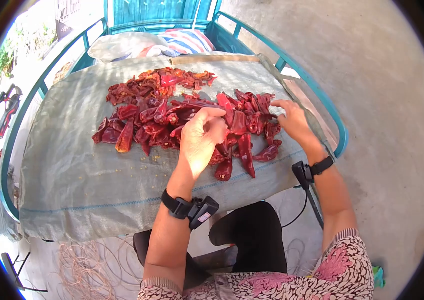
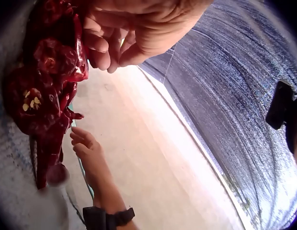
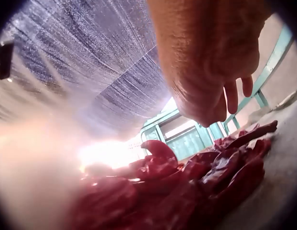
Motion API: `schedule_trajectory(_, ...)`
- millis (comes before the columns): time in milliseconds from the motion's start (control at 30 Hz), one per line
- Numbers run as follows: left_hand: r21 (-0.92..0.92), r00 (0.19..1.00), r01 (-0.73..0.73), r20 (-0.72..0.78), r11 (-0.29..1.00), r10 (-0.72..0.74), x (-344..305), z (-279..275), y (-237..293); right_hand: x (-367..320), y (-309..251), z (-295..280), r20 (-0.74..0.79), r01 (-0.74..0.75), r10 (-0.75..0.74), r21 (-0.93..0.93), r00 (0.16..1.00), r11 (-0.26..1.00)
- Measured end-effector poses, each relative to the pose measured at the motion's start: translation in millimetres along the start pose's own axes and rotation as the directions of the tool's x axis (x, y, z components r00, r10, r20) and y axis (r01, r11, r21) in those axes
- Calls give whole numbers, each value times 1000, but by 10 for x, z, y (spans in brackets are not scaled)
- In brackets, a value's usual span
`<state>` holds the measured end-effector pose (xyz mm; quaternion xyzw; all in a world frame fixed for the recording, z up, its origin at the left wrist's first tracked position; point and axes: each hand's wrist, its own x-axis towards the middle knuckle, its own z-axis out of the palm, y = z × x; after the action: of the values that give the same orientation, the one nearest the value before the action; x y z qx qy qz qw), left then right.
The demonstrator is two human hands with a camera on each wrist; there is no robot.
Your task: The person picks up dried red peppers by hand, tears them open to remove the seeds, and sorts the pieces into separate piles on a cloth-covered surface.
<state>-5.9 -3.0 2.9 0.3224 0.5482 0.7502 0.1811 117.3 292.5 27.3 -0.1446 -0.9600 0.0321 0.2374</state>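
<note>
A heap of dried red peppers (image 1: 157, 117) is spread over a grey-green woven sheet (image 1: 87, 175). My left hand (image 1: 202, 132) hovers over the front middle of this heap, its fingers loosely bent. In the left wrist view the thumb and fingertips of that left hand (image 2: 143, 33) come close together beside the peppers (image 2: 47, 91), with nothing seen between them. At the heap's right end is my right hand (image 1: 294, 122), its fingers extended and slightly bent. The right wrist view has this right hand (image 3: 211, 62) over the peppers (image 3: 187, 182), fingers pointing down and holding nothing visible.
Flattened, torn-looking pepper pieces (image 1: 139, 90) lie behind the whole ones. Blue-green rails (image 1: 317, 90) run along both sides of the cart bed. Filled sacks (image 1: 127, 46) stand at its back. Pale seeds are scattered near the sheet's front, and tangled cord (image 1: 84, 270) lies on the ground.
</note>
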Motion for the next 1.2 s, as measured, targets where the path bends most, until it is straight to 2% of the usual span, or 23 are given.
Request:
schedule_trajectory(67, -36, 1000, -19, 23, 999, 20, 14, 4, 19, -62, -319, -30, -7, 158, -157, 40, 988, 987)
schedule_trajectory(167, -49, 997, -25, 74, 998, 29, 14, -3, 25, -110, -370, 55, 151, 253, -237, -93, 960, 963)
schedule_trajectory(267, -41, 996, -24, 87, 999, 28, -2, -17, 48, -14, -358, 12, 217, 124, -127, 25, 968, 992)
schedule_trajectory(367, -28, 997, -38, 72, 999, 40, 7, -83, 61, 59, -328, -118, 264, 74, -77, 21, 961, 997)
schedule_trajectory(467, -36, 995, -88, 40, 995, 90, 26, -198, 57, 21, -233, -232, 59, -110, 109, 16, 992, 994)
schedule_trajectory(500, -55, 996, -82, 14, 995, 83, 20, -222, 79, 11, -223, -307, 128, -220, 208, 83, 970, 972)
schedule_trajectory(600, -111, 997, -62, -56, 992, 56, 1, -234, 169, -49, -157, -242, 108, -99, 69, 302, 992, 948)
schedule_trajectory(700, -205, 995, -68, -83, 976, 52, 24, -280, 195, -73, -262, -189, 316, 58, -87, 100, 945, 993)
schedule_trajectory(800, -233, 995, -70, -85, 970, 51, 35, -319, 220, -27, -254, -87, 356, 122, -157, 119, 921, 985)
schedule_trajectory(833, -244, 995, -73, -90, 967, 52, 36, -330, 228, -17, -247, -66, 381, 102, -131, 95, 915, 990)
schedule_trajectory(933, -284, 994, -78, -101, 956, 51, 17, -387, 218, 33, -127, -76, 343, 103, -159, 175, 926, 979)
schedule_trajectory(1033, -348, 994, -81, -98, 934, 50, 14, -435, 192, 78, -34, -220, 539, -278, 28, 389, 842, 879)
schedule_trajectory(1133, -399, 996, -69, -74, 914, 43, -27, -460, 228, 160, 268, -307, 533, -375, -40, 645, 845, 665)
schedule_trajectory(1167, -400, 998, -60, -47, 915, 45, -48, -471, 254, 196, 372, -401, 536, -355, -7, 568, 844, 743)
schedule_trajectory(1200, -399, 999, -51, -19, 915, 47, -67, -483, 269, 219, 421, -471, 594, -411, 53, 486, 803, 771)
